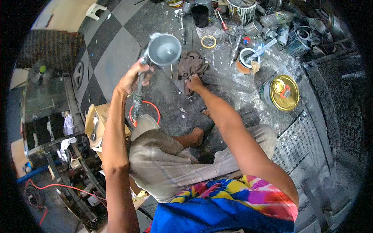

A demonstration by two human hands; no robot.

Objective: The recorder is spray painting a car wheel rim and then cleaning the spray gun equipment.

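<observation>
My left hand [138, 77] grips a spray gun [137, 101] by its body, and a grey cup [164, 50] sits on top with its mouth facing the camera. The gun's lower end is over a red hose loop [155, 106]. My right hand [193, 82] has its fingers closed on a crumpled brown rag [191, 64] on the floor. To the right stand an open orange-and-white can [243, 66] with a stick and brush in it, and a larger tin [284, 95] with a gold lid. My bare foot [196, 136] shows below my hands.
Cans, bottles and tools [280, 17] crowd the upper right, with a tape ring [208, 41] nearby. A cardboard box [97, 122] is beside my left arm. A metal frame [70, 171] and red hose lie at the lower left. A perforated metal plate [295, 139] lies at the right.
</observation>
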